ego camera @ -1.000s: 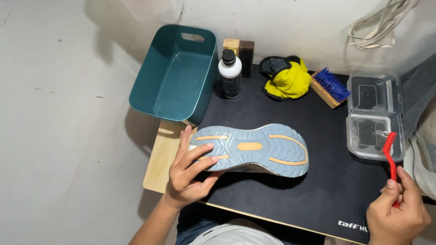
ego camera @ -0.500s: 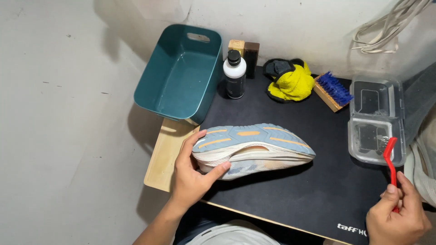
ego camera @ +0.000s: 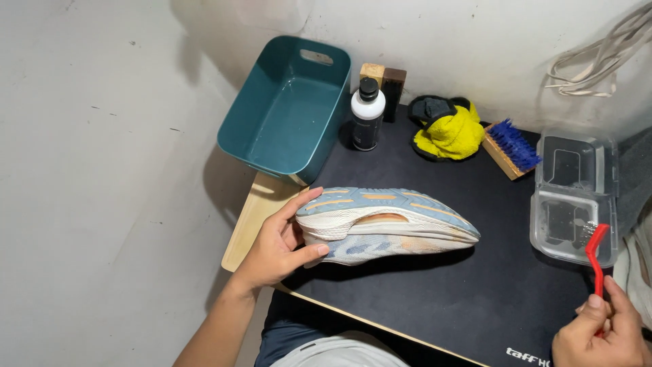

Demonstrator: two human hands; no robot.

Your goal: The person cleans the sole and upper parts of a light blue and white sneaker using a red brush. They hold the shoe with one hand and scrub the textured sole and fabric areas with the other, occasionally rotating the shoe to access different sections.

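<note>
A light blue running shoe (ego camera: 387, 224) with orange patches on its sole lies tilted on its side on the black mat (ego camera: 435, 299). My left hand (ego camera: 278, 245) grips its heel end, thumb under and fingers over the sole. At the lower right, my right hand (ego camera: 601, 333) holds a small red-handled brush (ego camera: 595, 255) upright, its wire head just over the clear plastic box (ego camera: 574, 197).
A teal plastic tub (ego camera: 288, 112) overhangs the table's back left corner. Behind the shoe stand a black-and-white bottle (ego camera: 367, 115), two small blocks (ego camera: 384, 78), a yellow-and-black cloth (ego camera: 448, 132) and a wooden brush with blue bristles (ego camera: 509, 149). Cords (ego camera: 598, 64) hang on the wall.
My left hand has rolled the shoe from sole-up onto its side, so the sidewall now faces me. My right hand with the red brush stayed at the lower right.
</note>
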